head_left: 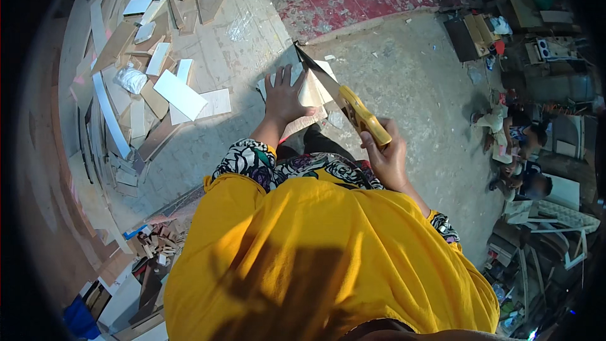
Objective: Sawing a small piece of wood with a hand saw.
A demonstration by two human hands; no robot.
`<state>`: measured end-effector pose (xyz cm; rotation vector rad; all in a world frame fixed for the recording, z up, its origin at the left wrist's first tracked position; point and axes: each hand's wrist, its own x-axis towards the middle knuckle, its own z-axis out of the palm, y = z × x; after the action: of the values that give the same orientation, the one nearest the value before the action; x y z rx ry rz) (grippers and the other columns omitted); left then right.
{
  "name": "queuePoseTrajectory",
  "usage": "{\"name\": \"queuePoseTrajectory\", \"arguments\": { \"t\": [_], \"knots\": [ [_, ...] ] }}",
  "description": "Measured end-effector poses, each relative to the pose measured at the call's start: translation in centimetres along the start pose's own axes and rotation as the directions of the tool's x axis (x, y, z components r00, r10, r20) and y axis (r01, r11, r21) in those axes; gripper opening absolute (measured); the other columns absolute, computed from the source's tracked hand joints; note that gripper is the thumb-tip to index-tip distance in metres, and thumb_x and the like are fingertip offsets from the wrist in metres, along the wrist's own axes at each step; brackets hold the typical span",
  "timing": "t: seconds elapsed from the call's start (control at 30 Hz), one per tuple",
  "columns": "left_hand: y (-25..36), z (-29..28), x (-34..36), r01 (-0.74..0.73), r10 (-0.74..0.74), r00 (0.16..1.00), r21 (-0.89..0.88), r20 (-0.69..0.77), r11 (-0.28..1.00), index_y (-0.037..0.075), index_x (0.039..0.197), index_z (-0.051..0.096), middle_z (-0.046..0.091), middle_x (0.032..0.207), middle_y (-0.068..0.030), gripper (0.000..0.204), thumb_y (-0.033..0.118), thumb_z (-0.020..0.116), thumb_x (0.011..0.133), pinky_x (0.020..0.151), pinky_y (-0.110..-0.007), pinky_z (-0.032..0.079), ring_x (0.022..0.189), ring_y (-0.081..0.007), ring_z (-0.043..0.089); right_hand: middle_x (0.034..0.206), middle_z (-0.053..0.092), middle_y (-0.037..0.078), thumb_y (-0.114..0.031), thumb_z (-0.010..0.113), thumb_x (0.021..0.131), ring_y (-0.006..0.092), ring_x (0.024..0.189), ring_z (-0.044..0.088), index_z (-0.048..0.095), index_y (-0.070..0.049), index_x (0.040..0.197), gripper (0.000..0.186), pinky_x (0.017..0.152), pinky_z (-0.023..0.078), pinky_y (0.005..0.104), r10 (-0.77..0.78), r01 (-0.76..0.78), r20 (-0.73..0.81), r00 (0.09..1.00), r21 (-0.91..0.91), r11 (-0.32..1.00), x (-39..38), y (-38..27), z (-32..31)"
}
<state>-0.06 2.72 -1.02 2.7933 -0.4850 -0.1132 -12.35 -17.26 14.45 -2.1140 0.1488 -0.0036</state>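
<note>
My right hand (388, 156) is wrapped round the yellow handle of a hand saw (323, 77). The saw's dark blade slants up and to the left, its tip beyond my left hand. With fingers spread, my left hand (287, 100) lies flat on a pale wooden board (310, 93) at the edge of the work surface. The blade passes over or against the board's right side; whether its teeth are in the wood cannot be told. My left hand covers part of the board.
Many wood and white board offcuts (180, 95) lie piled on the work surface (214, 38) to the left, with a crumpled plastic bag (130, 79) among them. Small wood scraps (164, 240) sit at lower left. Two people (527, 180) are at the right, near stacked clutter (555, 145).
</note>
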Motion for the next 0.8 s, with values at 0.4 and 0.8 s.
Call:
{"name": "queuePoseTrajectory", "arguments": {
  "t": [0.4, 0.8],
  "knots": [
    [1.5, 0.1, -1.8, -0.010, 0.005, 0.995, -0.054, -0.102, 0.998, 0.020, 0.141, 0.041, 0.039, 0.140, -0.0198, 0.107, 0.059, 0.079, 0.049, 0.108, -0.058, 0.016, 0.133, -0.0359, 0.032, 0.102, 0.061, 0.019, 0.000, 0.063, 0.083, 0.0386, 0.091, 0.064, 0.047, -0.004, 0.112, 0.033, 0.074, 0.050, 0.0338, -0.189, 0.186, 0.086, 0.978, 0.039, 0.982, 0.1, -2.6, 1.5],
    [1.0, 0.6, -0.3, 0.021, -0.021, 0.997, 0.000, -0.080, 1.000, 0.026, 0.141, 0.042, 0.037, 0.143, -0.0172, 0.109, 0.063, 0.079, 0.045, 0.109, -0.058, 0.016, 0.134, -0.0364, 0.031, 0.095, 0.050, 0.002, 0.000, 0.059, 0.087, 0.0088, 0.085, 0.046, 0.045, -0.006, 0.109, 0.027, 0.077, 0.039, 0.0232, -0.138, 0.116, 0.141, 0.980, 0.154, 0.981, -1.2, -0.9, -0.2]
  ]
}}
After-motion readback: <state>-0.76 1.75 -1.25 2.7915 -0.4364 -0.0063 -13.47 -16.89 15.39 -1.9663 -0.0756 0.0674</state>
